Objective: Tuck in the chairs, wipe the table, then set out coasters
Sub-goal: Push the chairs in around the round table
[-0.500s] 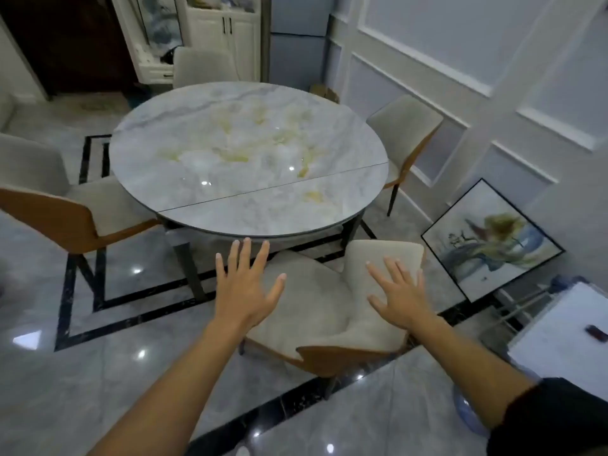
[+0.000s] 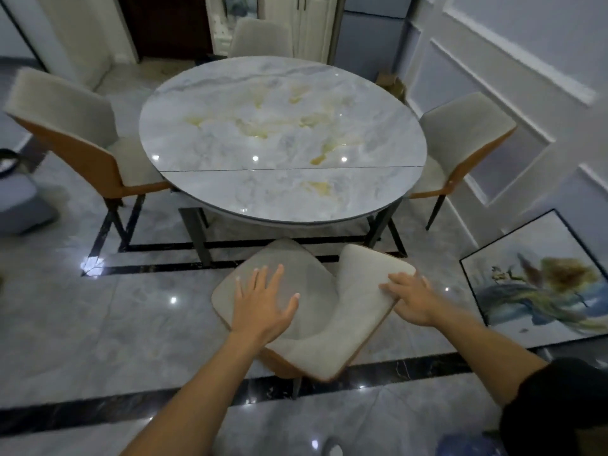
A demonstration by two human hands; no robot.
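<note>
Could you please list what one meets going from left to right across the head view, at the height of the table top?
Left chair → round marble table → right chair → panelled wall.

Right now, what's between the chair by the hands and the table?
Head view: only bare floor with black stripes lies between the near chair and the table.
</note>
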